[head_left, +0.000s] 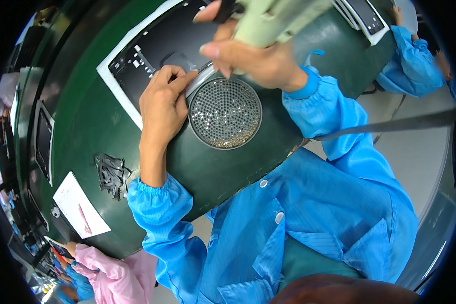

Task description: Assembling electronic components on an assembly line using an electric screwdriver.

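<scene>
Free tabletop [202, 177] nearside; round tray [207, 101] beyond

There are two hands: the right hand [261, 58] has one pale green tool [273, 23], and the left hand [162, 99] is at one white-edged dark panel [172, 38]. Just right of the left hand sits one round perforated tray [202, 99], its small metal pieces [243, 136] too many to count. Left of that hand lie one heap of black strips [110, 175], one paper sheet [73, 205] and one pen [84, 219].
</scene>
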Available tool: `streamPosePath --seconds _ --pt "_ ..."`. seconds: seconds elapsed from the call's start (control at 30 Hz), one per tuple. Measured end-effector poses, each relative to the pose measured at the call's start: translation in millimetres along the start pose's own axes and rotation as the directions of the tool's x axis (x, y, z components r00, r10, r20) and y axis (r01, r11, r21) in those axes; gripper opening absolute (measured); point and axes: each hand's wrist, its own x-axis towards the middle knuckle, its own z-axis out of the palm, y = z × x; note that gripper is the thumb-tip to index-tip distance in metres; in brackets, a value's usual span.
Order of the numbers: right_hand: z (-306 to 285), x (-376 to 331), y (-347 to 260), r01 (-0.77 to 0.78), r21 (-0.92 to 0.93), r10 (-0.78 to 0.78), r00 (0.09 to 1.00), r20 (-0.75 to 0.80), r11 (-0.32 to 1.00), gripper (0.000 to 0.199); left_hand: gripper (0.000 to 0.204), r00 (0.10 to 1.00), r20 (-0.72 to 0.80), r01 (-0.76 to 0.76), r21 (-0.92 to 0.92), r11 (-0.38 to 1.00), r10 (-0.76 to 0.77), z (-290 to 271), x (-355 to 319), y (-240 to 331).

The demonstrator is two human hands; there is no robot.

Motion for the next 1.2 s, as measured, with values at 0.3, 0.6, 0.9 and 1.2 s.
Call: streamPosePath --seconds 0.3,0.6,0.9,1.2 --pt "29.4 30.8 20.5 -0.075 0.234 0.088 0.995 -0.048 0.969 0.035 0.035 1.000 -0.026 0.010 -0.006 1.000 -0.010 0.3 -4.8 0.2" --pt "28.5 31.9 27.1 -0.087 0.217 0.099 0.994 -0.046 0.972 0.035 0.036 0.999 -0.027 -0.033 0.017 0.999 0.033 -0.3 -2.7 0.1" --pt "33.7 28.2 31.3 -0.126 0.216 0.123 0.992 0.030 0.968 0.031 0.036 0.999 -0.045 -0.026 0.011 1.000 0.027 -0.2 -4.9 -0.1" --pt "29.0 34.5 12.5 -0.060 0.134 0.072 0.993 -0.093 0.989 0.035 0.034 0.999 -0.038 -0.035 0.002 0.999 0.035 -1.7 -2.6 -0.1"
